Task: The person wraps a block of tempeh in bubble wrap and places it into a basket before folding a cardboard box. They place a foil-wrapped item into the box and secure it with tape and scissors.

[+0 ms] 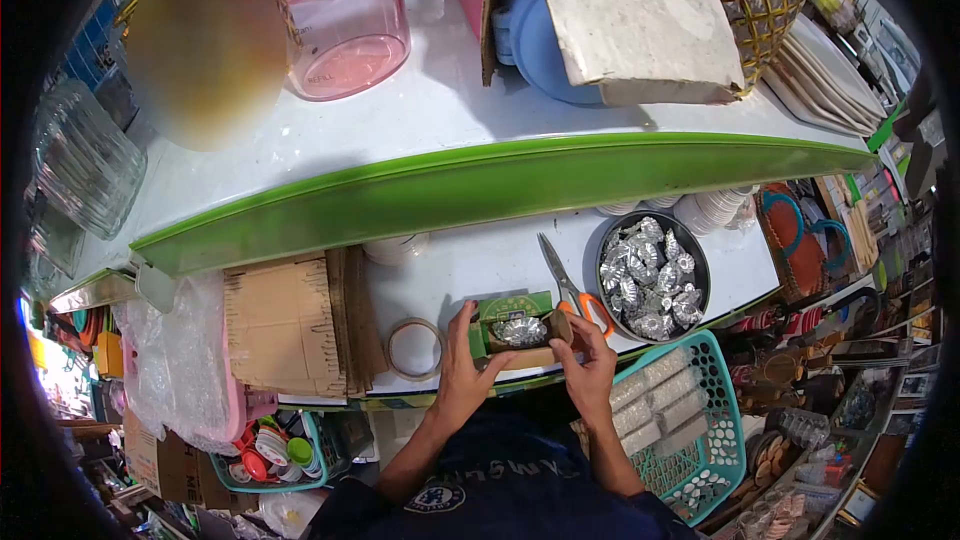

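Green box (515, 307), long axis running left to right, is gripped between left hand (466, 368) and right hand (588, 368).

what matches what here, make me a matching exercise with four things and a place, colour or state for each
1. scissors
2. tape roll
3. green box
4. round black pan

A. heaped with silver pieces
B. open, held by left hand and right hand
C. orange and silver
D. between cardboard and left hand

Pairs: 1-C, 2-D, 3-B, 4-A
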`<state>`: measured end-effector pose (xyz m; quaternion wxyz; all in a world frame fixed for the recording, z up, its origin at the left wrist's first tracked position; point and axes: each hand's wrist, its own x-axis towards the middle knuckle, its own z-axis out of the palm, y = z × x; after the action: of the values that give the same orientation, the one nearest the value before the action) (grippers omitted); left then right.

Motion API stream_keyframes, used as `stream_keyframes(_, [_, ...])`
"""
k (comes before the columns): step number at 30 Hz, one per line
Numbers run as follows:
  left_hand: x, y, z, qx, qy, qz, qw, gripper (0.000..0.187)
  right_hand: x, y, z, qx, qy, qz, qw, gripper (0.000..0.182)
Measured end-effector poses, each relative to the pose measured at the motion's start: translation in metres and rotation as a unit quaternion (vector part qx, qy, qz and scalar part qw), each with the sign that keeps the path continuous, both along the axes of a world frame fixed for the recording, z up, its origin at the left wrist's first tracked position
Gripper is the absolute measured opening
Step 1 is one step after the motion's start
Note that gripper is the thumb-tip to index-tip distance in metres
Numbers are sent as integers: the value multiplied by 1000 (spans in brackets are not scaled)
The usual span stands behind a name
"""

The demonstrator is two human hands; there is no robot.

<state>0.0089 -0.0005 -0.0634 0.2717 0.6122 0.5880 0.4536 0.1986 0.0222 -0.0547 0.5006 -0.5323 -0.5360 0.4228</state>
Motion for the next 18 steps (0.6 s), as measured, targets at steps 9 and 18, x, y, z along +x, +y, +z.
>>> stream_keyframes(9, [-2, 3, 3, 82, -1, -56, 995, 92, 5, -3, 6, 13, -86, -11, 996, 39])
stream_keyframes(18, [-5, 6, -12, 154, -34, -94, 983, 92, 10, -6, 18, 16, -133, 15, 991, 42])
